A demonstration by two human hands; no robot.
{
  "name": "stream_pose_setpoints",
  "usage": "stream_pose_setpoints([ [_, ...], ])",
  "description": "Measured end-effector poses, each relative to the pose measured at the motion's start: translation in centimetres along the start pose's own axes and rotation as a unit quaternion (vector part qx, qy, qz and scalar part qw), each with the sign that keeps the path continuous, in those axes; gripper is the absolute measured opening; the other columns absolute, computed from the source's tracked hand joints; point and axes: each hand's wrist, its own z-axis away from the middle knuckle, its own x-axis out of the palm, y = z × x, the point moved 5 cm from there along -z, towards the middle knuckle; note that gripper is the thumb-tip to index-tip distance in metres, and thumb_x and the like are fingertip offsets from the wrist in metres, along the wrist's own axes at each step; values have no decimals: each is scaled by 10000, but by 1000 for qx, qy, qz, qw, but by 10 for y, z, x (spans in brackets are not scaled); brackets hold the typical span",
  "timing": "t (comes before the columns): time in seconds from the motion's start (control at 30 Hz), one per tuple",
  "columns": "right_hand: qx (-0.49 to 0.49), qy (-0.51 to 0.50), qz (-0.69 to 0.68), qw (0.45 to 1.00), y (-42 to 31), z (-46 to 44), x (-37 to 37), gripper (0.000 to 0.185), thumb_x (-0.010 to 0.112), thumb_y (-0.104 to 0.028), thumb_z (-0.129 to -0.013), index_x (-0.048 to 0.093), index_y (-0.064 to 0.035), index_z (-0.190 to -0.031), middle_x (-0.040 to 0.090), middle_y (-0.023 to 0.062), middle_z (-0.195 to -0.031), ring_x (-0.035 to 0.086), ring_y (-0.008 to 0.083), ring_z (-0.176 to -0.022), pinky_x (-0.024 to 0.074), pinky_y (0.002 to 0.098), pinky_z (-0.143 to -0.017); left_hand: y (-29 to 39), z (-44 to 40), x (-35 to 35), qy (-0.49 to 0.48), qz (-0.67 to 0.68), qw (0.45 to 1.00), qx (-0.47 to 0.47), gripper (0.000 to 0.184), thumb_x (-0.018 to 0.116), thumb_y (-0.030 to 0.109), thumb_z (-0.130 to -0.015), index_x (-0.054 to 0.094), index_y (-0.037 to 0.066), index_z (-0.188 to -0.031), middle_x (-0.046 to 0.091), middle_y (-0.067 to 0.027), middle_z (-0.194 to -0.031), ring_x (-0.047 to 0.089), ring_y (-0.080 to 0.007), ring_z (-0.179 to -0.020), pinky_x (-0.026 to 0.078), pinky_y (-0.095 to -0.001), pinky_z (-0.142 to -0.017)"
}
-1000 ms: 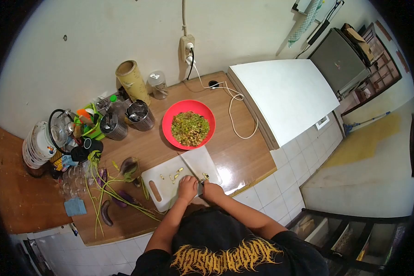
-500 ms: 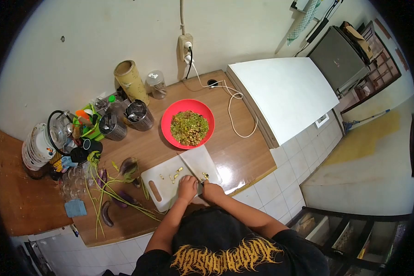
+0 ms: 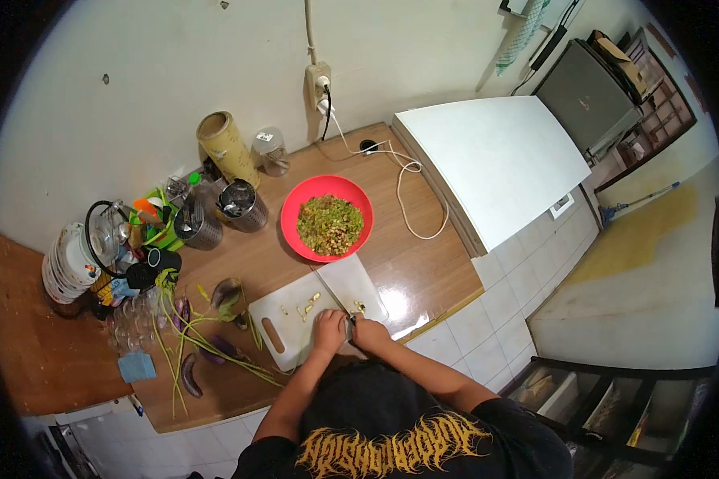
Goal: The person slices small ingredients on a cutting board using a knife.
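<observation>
My right hand (image 3: 371, 333) is wrapped round the handle of a knife (image 3: 332, 292), whose blade points away from me across a white cutting board (image 3: 295, 285). Close beside it on the left, my left hand (image 3: 328, 329) rests on the board with fingers bent together; whatever is under them is hidden. Small pale cut pieces (image 3: 308, 307) are scattered left of the blade, and a few darker-edged pieces (image 3: 359, 306) lie to its right. Just beyond the board stands a red bowl (image 3: 290, 216) of chopped green and brownish vegetables (image 3: 330, 223).
Left of the board lie long green beans (image 3: 225, 354) and several eggplants (image 3: 189, 375). Farther left are glasses, stacked plates (image 3: 65, 267) and metal utensil holders (image 3: 244, 209). A white cable (image 3: 403, 195) runs over the table beside a large white panel (image 3: 491, 164).
The knife blade appears narrower, turned more edge-on between my hands. Both hands stay in nearly the same place on the board. The view has shifted slightly.
</observation>
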Motion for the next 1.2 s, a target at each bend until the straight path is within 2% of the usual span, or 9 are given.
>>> stream_pose_setpoints([
  [0.2, 19, -9, 17, 1000, 15, 15, -4, 328, 531, -268, -981, 505, 36, -1103, 698, 273, -810, 692, 462, -757, 547, 564, -702, -5, 1, 4, 25, 17, 999, -42, 93, 687, 60, -816, 650, 46, -900, 648, -174, -889, 616, -403, -897, 484, -513, -839],
  [0.27, 57, -44, 25, 997, 15, 20, -10, 376, 567, -277, -936, 515, 33, -1143, 708, 280, -888, 700, 463, -849, 543, 560, -774, -5, 1, 5, 15, 9, 999, -49, 86, 696, 64, -817, 645, 53, -885, 650, -164, -884, 616, -402, -893, 483, -514, -844],
  [0.4, 51, -48, 21, 997, 17, 25, -14, 377, 577, -291, -933, 532, 33, -1121, 708, 281, -906, 700, 461, -863, 545, 551, -785, -5, 3, 7, 4, 22, 998, -57, 82, 704, 85, -826, 648, 66, -883, 651, -150, -876, 619, -394, -884, 476, -512, -826],
  [0.47, 24, -43, 32, 998, 14, 26, -17, 351, 527, -281, -989, 521, 55, -1091, 698, 296, -853, 690, 477, -806, 545, 572, -743, 1, 3, 4, 12, -1, 999, -38, 83, 707, 119, -838, 639, 78, -863, 639, -131, -875, 616, -376, -887, 459, -504, -819],
  [0.67, 30, -60, 0, 998, -1, 29, -21, 373, 530, -280, -988, 533, 77, -1098, 692, 322, -877, 687, 495, -828, 545, 571, -768, 2, 8, 6, -11, -50, 999, -12, 114, 697, 158, -856, 612, 85, -833, 602, -113, -881, 593, -348, -922, 423, -488, -845],
  [0.9, 43, -44, -8, 998, 3, 28, -7, 367, 543, -275, -980, 532, 79, -1077, 689, 323, -863, 686, 495, -816, 544, 572, -758, 2, 11, 4, -12, -36, 999, 7, 95, 686, 139, -857, 611, 81, -851, 609, -121, -895, 593, -355, -934, 427, -496, -844],
  [1.07, 40, -41, -15, 998, 3, 27, -3, 369, 537, -279, -986, 523, 77, -1085, 690, 314, -857, 684, 491, -807, 542, 573, -756, -9, 5, 6, -34, 9, 997, -67, 107, 694, 124, -859, 604, 75, -892, 621, -130, -892, 601, -375, -923, 442, -516, -815],
  [1.2, 47, -52, -11, 997, 2, 26, -4, 367, 533, -277, -988, 522, 74, -1092, 690, 317, -871, 686, 489, -822, 541, 572, -767, -15, 3, 10, -28, 28, 997, -64, 123, 708, 116, -848, 601, 73, -889, 629, -132, -890, 607, -379, -901, 451, -519, -789],
])
